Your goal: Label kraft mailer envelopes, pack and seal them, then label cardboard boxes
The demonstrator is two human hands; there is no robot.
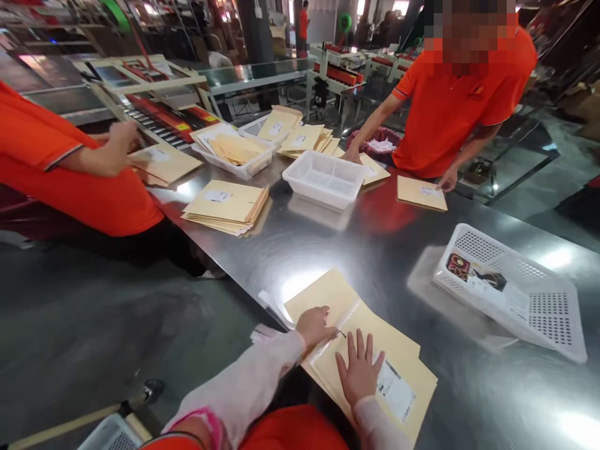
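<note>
Stainless steel formed the long, glossy desk (375,250), which mirrored overhead lights in a workshop with grey flooring. Manila envelopes (375,356) lay stacked at its near edge. On that stack the right hand (359,372) rested flat, fingers spread open, while the left hand (315,326) pressed the upper flap, fingers curled. Beyond the stack stood a white basket (325,178); another white basket (513,290) lay to its right.
</note>
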